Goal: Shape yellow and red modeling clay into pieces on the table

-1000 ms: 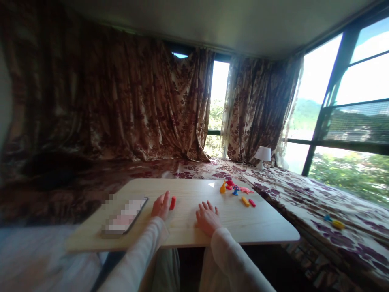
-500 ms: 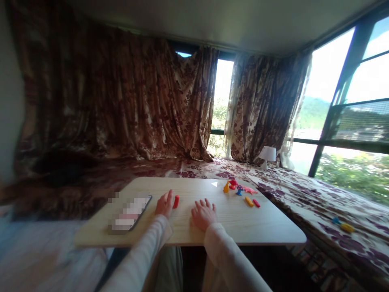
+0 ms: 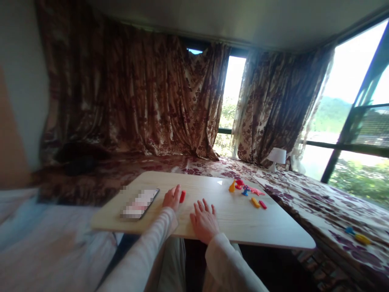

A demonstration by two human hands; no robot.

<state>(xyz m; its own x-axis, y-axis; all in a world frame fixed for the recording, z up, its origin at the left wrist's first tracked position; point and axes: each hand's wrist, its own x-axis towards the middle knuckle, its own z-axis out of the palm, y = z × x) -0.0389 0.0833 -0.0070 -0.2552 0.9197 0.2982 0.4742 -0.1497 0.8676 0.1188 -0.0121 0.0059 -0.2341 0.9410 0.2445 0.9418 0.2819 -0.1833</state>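
By L hand [image 3: 172,198], 1 red cyl. [image 3: 182,196]

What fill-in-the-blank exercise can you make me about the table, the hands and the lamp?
1. The short stick beside the left hand is ____ in colour.
2. The phone lies to the ____ of the left hand.
3. The right hand is palm ____ at the table.
4. The lamp has a ____ shade.

Missing words: red; left; down; white.
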